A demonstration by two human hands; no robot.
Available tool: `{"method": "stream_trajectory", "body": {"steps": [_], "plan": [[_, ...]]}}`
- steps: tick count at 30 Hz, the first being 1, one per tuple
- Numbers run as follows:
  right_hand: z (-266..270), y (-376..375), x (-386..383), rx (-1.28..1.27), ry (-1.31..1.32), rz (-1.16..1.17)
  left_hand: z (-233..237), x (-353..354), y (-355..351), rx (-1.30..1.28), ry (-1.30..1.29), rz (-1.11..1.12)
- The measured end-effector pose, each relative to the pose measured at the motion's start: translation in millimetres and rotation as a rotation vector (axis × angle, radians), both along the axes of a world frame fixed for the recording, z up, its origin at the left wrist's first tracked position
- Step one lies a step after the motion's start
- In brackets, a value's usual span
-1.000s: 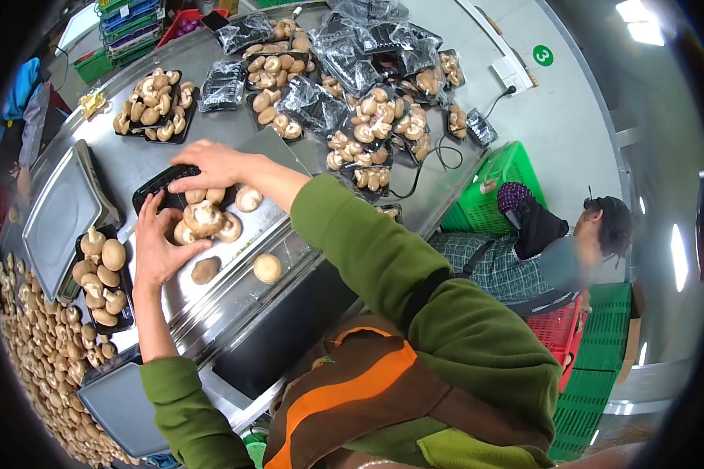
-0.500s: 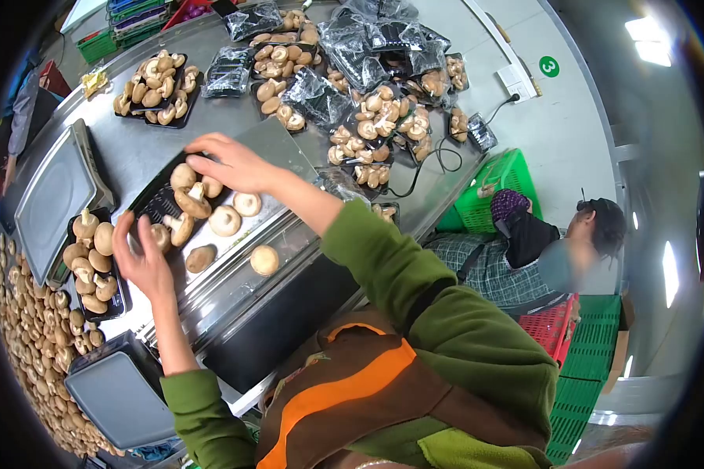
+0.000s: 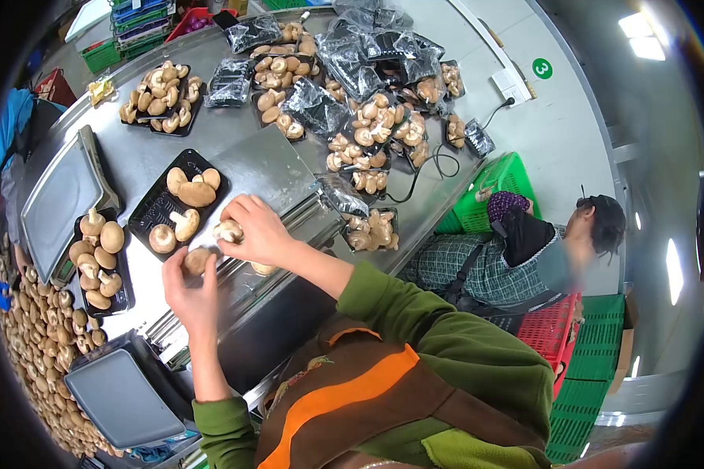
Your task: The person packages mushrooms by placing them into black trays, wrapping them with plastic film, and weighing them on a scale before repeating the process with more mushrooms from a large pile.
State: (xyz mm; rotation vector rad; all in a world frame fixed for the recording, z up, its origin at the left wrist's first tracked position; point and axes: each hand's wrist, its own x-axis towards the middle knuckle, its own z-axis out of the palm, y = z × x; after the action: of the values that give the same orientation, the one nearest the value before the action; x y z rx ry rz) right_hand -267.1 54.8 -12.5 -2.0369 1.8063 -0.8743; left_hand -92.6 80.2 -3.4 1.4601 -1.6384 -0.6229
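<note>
While left hand clasps a round tan mushroom, right hand pinches pale mushroom.

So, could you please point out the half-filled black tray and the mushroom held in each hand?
half-filled black tray (image 3: pixel 156 209), head view, bare ribbed floor.
left-hand mushroom (image 3: pixel 198 259), head view, brown cap.
right-hand mushroom (image 3: pixel 228 230), head view, exposed pale side.

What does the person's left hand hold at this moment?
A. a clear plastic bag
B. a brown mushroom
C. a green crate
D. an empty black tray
B: the left hand closes its fingers round a brown mushroom above the steel table, while the right hand beside it pinches a pale mushroom.
</note>
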Motion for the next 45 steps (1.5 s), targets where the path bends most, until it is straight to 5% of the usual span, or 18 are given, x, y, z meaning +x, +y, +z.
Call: {"method": "stream_trajectory", "body": {"steps": [3,6,10,14,15,18,21,23,26,28,31,36,40,45], "plan": [[3,-2,-9,-0.027,-0.267,0.063,2,14,-9,-0.02,0.289,0.161],[52,-36,6,-0.033,-0.466,0.09,21,28,-39,-0.087,0.235,0.166],[63,-120,30,-0.046,-0.062,0.497,6,40,-88,-0.001,-0.133,0.025],[-3,-174,42,-0.019,0.025,0.627,9,34,-107,-0.109,-0.222,-0.13],[14,-170,43,0.234,-0.043,0.671,17,29,-105,0.12,0.066,-0.215],[42,-139,36,0.715,-0.211,0.801,21,31,-92,0.113,-0.124,-0.258],[27,-111,26,0.377,-0.114,0.811,14,33,-87,0.137,0.003,-0.293],[28,-87,13,-0.039,-0.279,0.563,5,40,-83,0.03,-0.023,-0.306],[55,-48,-15,-0.073,-0.35,0.393,15,44,-74,0.039,-0.123,-0.342],[71,-13,-36,0.345,-0.178,0.379,20,46,-65,0.026,-0.153,-0.313],[37,37,-40,0.169,0.024,0.446,21,47,-53,0.016,-0.162,-0.244],[15,50,-40,0.086,-0.093,0.422,17,39,-26,-0.014,-0.144,-0.044],[61,17,-3,-0.167,-0.388,0.308,6,37,-10,-0.008,-0.045,0.044],[55,-51,25,-0.225,-0.125,0.573,3,31,-17,-0.044,0.079,0.127]]}}
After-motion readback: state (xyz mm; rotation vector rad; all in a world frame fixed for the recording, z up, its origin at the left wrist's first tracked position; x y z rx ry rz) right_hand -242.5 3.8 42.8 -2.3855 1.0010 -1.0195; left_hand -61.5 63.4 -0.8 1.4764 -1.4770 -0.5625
